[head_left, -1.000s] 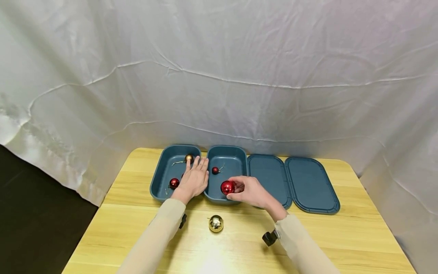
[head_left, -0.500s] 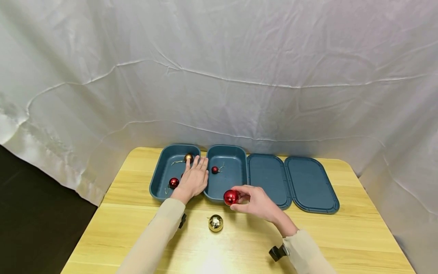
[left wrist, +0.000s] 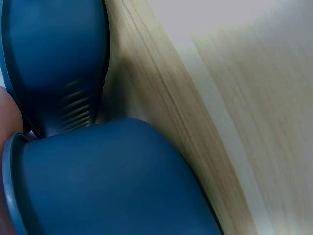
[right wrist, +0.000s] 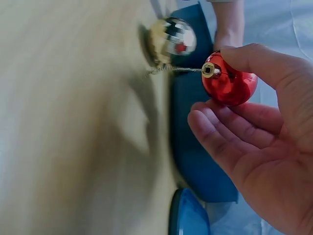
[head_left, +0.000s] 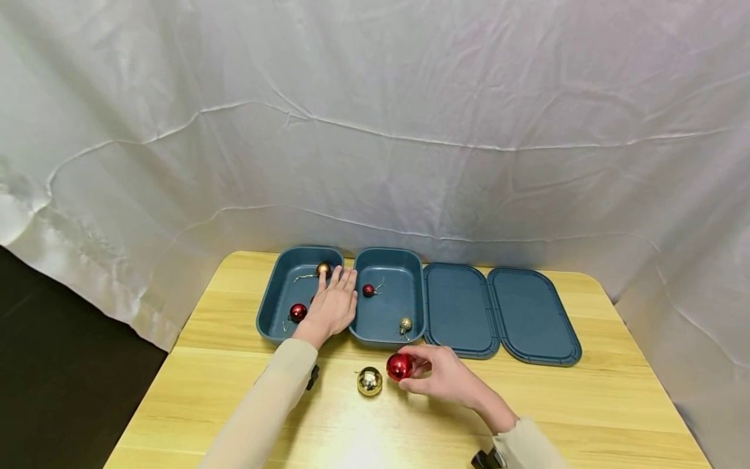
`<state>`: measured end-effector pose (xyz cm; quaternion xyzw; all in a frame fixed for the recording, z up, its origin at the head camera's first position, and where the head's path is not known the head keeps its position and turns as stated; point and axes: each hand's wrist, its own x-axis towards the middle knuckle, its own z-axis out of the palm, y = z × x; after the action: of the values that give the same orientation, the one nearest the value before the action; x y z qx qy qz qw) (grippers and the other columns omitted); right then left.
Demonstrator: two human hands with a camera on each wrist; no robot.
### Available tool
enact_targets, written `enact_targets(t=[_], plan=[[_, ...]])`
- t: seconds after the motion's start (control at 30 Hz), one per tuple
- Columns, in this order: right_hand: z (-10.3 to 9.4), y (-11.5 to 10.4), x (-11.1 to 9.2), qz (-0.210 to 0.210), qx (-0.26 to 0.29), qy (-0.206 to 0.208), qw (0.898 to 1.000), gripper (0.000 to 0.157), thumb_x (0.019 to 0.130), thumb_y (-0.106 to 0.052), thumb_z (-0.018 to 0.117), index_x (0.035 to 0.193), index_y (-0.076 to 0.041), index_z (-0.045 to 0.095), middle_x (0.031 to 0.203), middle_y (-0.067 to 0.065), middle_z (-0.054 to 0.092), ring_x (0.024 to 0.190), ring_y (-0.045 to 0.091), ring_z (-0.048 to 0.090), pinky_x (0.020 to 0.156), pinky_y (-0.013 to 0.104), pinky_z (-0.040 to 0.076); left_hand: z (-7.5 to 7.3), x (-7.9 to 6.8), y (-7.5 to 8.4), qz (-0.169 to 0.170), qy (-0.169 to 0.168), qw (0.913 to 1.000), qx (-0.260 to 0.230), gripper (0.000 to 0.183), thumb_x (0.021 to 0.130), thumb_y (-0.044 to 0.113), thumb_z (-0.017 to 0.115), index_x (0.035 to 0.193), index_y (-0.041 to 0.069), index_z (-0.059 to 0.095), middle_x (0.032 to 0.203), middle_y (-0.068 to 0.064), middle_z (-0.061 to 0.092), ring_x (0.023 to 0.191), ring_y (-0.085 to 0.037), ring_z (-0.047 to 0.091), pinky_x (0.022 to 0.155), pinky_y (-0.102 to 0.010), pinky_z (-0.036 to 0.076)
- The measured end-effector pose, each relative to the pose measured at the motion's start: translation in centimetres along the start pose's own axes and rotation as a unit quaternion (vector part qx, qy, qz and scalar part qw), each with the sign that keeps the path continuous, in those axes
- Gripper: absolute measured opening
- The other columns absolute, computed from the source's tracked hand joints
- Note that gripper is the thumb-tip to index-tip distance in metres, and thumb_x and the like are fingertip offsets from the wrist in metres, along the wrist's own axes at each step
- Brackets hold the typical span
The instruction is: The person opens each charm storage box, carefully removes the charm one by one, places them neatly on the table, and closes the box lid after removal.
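Observation:
Between thumb and fingers, my right hand (head_left: 441, 376) pinches a shiny red Christmas ball (head_left: 400, 367) just in front of the right blue box (head_left: 368, 340). A gold cap and thin cord show on the ball (right wrist: 230, 83) in the right wrist view. To its left on the table sits a shiny gold ball (head_left: 370, 382). My left hand (head_left: 333, 311) lies with fingers extended over the adjoining rims of the two boxes. Inside the right box are a small dark red ball (head_left: 368, 290) and a small glittery gold ball (head_left: 405, 324).
The left blue box (head_left: 265, 311) holds a bronze ball (head_left: 323, 269) and a dark red ball (head_left: 298, 312); another is partly hidden by my left hand. Two flat blue lids (head_left: 459, 309) lie side by side to the right. A pale curtain (head_left: 410, 130) hangs behind the wooden table (head_left: 609, 391).
My right hand has drawn back from over the right box toward the table front, carrying the red ball. This uncovers the small glittery gold ball. The left hand stays put.

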<state>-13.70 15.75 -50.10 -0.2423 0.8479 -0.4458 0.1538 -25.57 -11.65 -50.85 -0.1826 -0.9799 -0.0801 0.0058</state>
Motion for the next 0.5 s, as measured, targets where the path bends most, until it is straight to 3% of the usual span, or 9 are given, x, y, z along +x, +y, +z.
enact_targets(t=[0.27, 0.5], plan=[[1.1, 1.0, -0.9, 0.014, 0.009, -0.010, 1.000, 0.054, 0.087, -0.026, 0.087, 0.133, -0.003, 0.070, 0.091, -0.002, 0.073, 0.078, 0.004, 0.067, 0.069, 0.022, 0.059, 0.0, 0.0, 0.1, -0.004, -0.003, 0.9999, 0.010, 0.057, 0.114, 0.027, 0.037, 0.166, 0.004, 0.029, 0.173, -0.014, 0.032, 0.164, -0.035, 0.020, 0.132, -0.061, 0.013], [1.6, 1.9, -1.4, 0.013, -0.003, -0.016, 1.000, 0.046, 0.087, -0.024, 0.087, 0.128, -0.008, 0.072, 0.087, -0.004, 0.070, 0.074, 0.003, 0.064, 0.065, 0.021, 0.056, 0.1, 0.1, 0.1, -0.002, -0.002, 0.9999, 0.012, 0.057, 0.114, 0.026, 0.037, 0.166, 0.004, 0.029, 0.173, -0.013, 0.030, 0.164, -0.035, 0.021, 0.132, -0.061, 0.013]])
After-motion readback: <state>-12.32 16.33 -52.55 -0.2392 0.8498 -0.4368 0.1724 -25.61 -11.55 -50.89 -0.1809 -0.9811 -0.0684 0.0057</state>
